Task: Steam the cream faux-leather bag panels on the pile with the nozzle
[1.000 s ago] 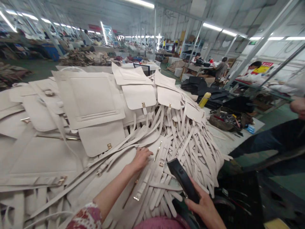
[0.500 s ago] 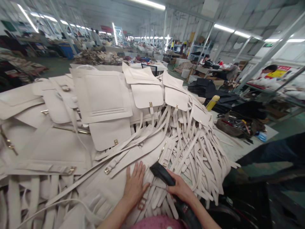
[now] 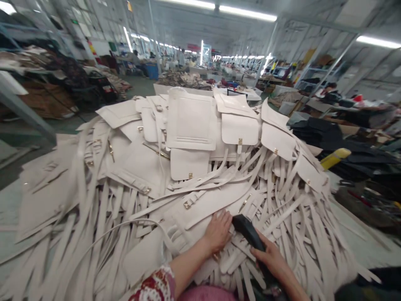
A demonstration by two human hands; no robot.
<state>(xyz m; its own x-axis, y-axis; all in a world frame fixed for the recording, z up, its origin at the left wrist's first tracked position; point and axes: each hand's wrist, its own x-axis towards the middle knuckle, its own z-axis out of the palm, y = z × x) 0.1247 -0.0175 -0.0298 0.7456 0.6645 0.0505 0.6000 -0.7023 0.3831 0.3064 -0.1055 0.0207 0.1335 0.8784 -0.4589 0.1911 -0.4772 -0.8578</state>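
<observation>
A big heap of cream leather bag panels (image 3: 191, 121) and loose straps (image 3: 282, 209) with gold buckles covers the table in front of me. My left hand (image 3: 218, 230) lies flat on the straps near the front of the heap, fingers stretched out. Just to its right, my right hand (image 3: 272, 258) grips a black hand-held tool (image 3: 248, 232) whose tip rests on the straps beside my left fingers. A gold buckle (image 3: 187, 205) sits on a wide strap a little beyond my left hand.
Dark leather pieces (image 3: 326, 133) and a yellow bottle (image 3: 335, 158) lie on the right side. Stacks of material (image 3: 184, 78) and distant workers fill the far hall. A metal shelf post (image 3: 21, 110) stands at the left.
My view swung left, shifting the heap to the right. Both hands slid right over the straps together. A second ago the tool was raised off the heap; it now rests on the straps.
</observation>
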